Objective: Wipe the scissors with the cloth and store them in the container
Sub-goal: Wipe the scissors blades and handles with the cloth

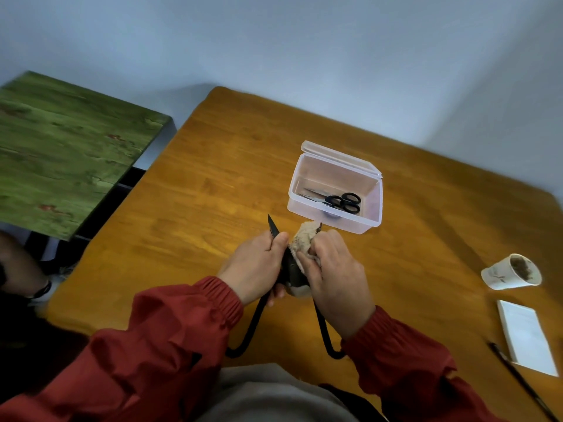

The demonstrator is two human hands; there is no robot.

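My left hand (256, 264) grips the open scissors (292, 271) while my right hand (333, 269) pinches the cloth (301, 239) round one blade, where a slip could cut me.

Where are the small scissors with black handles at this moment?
In the head view, the small scissors lie inside the open clear container on the table, right of centre, just beyond the cloth in the right hand.

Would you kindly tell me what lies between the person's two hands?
In the head view, the beige cloth and the pivot of the black scissors lie between the left hand and the right hand.
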